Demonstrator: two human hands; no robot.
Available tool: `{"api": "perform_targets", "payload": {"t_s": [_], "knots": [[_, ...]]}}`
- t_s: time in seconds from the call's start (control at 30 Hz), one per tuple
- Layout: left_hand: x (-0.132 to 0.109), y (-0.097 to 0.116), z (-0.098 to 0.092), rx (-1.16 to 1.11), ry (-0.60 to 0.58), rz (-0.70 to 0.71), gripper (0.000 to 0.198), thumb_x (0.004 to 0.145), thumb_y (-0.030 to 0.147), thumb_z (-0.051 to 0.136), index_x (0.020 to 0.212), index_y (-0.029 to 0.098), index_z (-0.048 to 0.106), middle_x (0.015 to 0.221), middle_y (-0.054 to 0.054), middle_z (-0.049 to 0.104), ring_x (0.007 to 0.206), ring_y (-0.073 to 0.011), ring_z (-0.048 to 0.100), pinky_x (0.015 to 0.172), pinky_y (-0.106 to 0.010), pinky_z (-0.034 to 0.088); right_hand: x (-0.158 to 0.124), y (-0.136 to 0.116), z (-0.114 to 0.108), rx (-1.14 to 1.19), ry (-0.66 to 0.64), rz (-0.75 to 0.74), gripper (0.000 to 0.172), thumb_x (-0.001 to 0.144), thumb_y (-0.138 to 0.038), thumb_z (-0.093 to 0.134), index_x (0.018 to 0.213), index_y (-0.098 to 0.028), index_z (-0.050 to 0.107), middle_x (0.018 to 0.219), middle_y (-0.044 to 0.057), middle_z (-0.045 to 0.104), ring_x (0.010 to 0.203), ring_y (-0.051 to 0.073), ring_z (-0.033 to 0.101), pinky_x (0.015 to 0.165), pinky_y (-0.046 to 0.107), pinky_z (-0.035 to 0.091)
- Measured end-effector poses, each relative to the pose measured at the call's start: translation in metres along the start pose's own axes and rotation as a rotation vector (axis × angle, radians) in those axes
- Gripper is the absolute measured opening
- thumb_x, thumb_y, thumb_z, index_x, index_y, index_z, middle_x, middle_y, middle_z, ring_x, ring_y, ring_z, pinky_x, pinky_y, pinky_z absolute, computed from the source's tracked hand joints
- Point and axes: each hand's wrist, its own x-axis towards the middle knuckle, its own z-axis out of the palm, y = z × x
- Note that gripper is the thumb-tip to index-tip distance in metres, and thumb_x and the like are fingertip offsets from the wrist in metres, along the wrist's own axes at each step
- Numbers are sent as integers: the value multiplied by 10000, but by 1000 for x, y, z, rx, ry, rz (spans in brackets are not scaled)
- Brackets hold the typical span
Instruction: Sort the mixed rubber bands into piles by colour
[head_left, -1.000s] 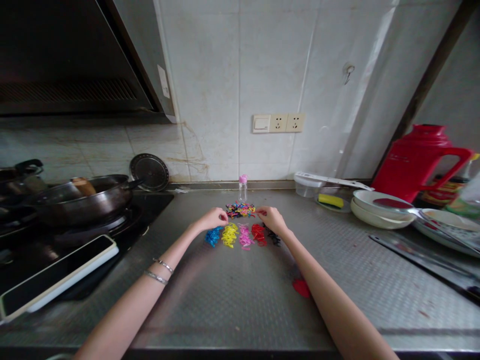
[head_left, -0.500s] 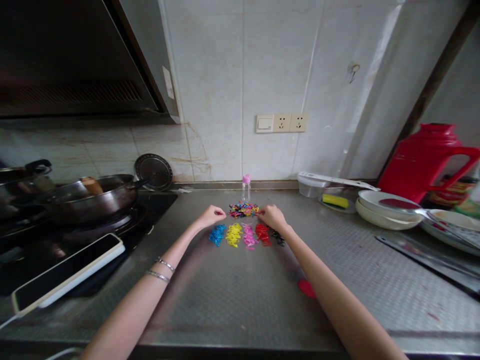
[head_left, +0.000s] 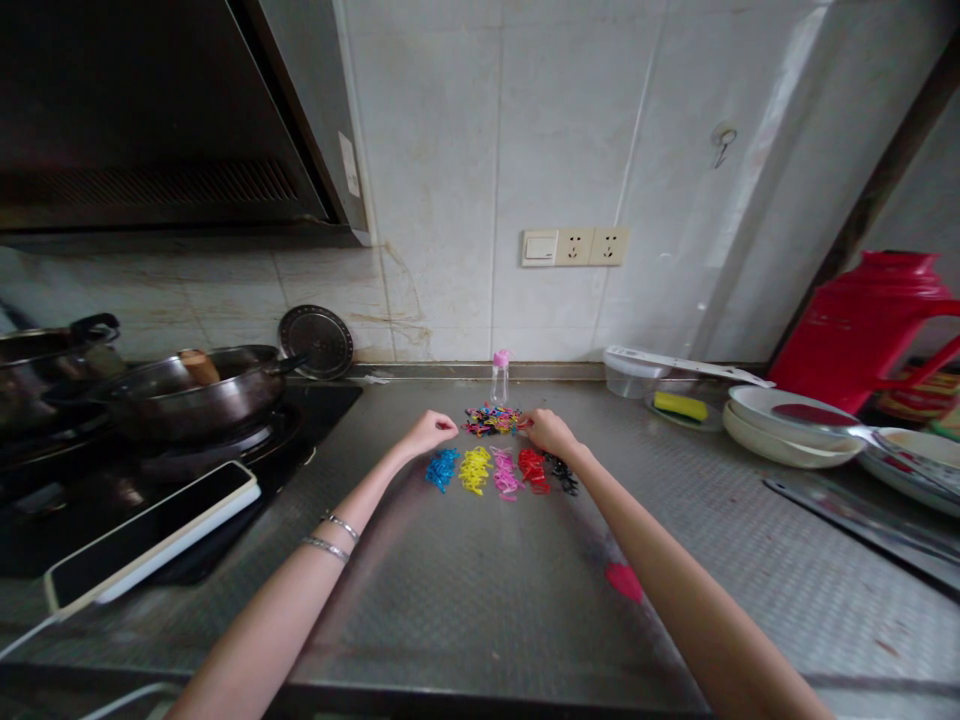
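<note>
A mixed heap of small coloured rubber bands (head_left: 492, 421) lies on the metal counter. My right hand (head_left: 553, 434) is at its right edge, with fingers closed in a pinch at the bands. Left of the heap, my left hand (head_left: 431, 433) hovers with thumb and fingertips together; anything between them is too small to see. Nearer to me, sorted piles run in a row: blue bands (head_left: 442, 469), yellow bands (head_left: 475, 470), pink bands (head_left: 506, 473), red bands (head_left: 533, 470) and black bands (head_left: 562, 475). Behind the heap stands a small clear bottle (head_left: 500, 385) with a pink top.
A phone (head_left: 154, 535) lies by the stove at left, near a steel pan (head_left: 195, 400). To the right are a plastic tub (head_left: 634, 375), a yellow sponge (head_left: 680, 406), stacked bowls (head_left: 780, 440), a cleaver-like blade (head_left: 862, 525) and a red thermos (head_left: 862, 335).
The whole view has shifted slightly, so things sit a little further right. My right hand has moved slightly, and more of the black pile shows. My left hand keeps nearly the same place.
</note>
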Motion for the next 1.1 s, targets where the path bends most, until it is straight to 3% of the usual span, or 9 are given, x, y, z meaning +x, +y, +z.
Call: {"api": "perform_targets", "payload": {"t_s": [0.33, 0.6, 0.8, 1.1], "knots": [[2, -13, 3, -1, -16, 6, 236, 648, 271, 528, 736, 98, 662, 730, -68, 660, 689, -152, 580, 656, -248, 434, -28, 2, -15, 59, 14, -98, 339, 724, -139, 416, 986, -201, 622, 878, 46, 653, 753, 125, 577, 670, 180, 384], [3, -18, -2, 11, -11, 12, 222, 645, 262, 529, 729, 99, 655, 736, -68, 660, 700, -152, 580, 665, -244, 430, -42, -2, -17, 107, -16, -143, 336, 699, -120, 430, 940, -222, 640, 900, 29, 654, 822, 136, 579, 727, 190, 391], [1, -14, -1, 17, 6, 0, 225, 644, 270, 530, 730, 104, 656, 730, -63, 658, 690, -147, 572, 664, -245, 427, -43, 8, -15, 178, 87, -92, 319, 712, -143, 429, 942, -208, 641, 921, 32, 647, 844, 139, 571, 761, 208, 397], [7, 5, 19, 92, 36, 32, 294, 669, 296, 518, 841, 102, 656, 662, -37, 624, 590, -122, 521, 549, -211, 372, -50, 27, -21, 97, 203, -49, 284, 729, -179, 420, 906, -198, 641, 934, 38, 634, 877, 142, 548, 798, 217, 377]]}}
